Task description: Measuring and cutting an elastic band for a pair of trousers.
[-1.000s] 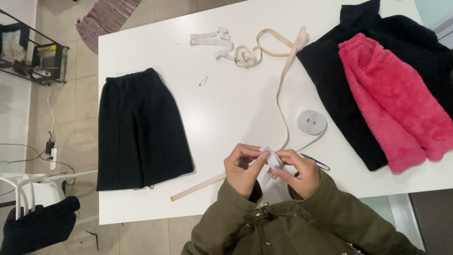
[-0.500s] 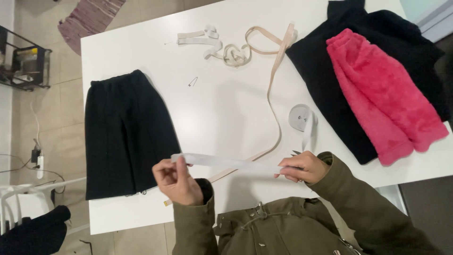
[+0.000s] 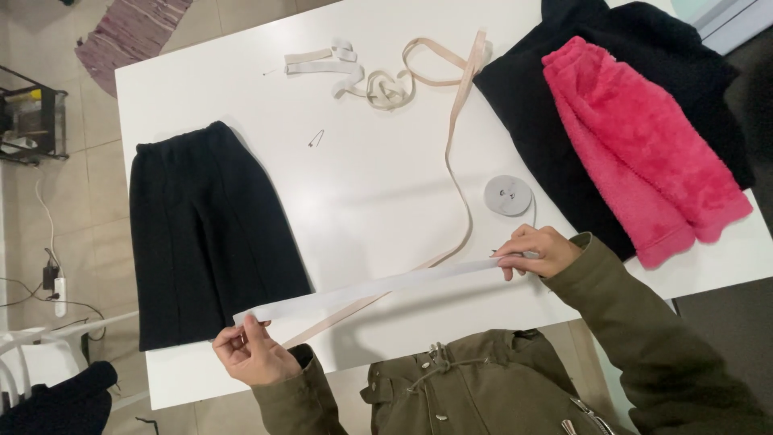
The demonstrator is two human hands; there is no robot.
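A white elastic band (image 3: 378, 287) is stretched out flat between my two hands above the near edge of the white table (image 3: 378, 177). My left hand (image 3: 254, 354) pinches its left end near the hem of a black skirt (image 3: 209, 234). My right hand (image 3: 541, 250) pinches its right end just below a grey round spool (image 3: 507, 195). A long beige ribbon (image 3: 455, 161) runs from the far side of the table down under the white band.
A black fleece (image 3: 580, 105) with a pink fleece garment (image 3: 644, 153) on it lies at the right. White and beige band pieces (image 3: 346, 68) and a safety pin (image 3: 316, 138) lie at the far side. A black rack (image 3: 28, 125) and a striped rug (image 3: 129, 32) are on the floor to the left.
My hands were together in front of me; they have moved apart, the left one leftward, pulling the white band out to its full length.
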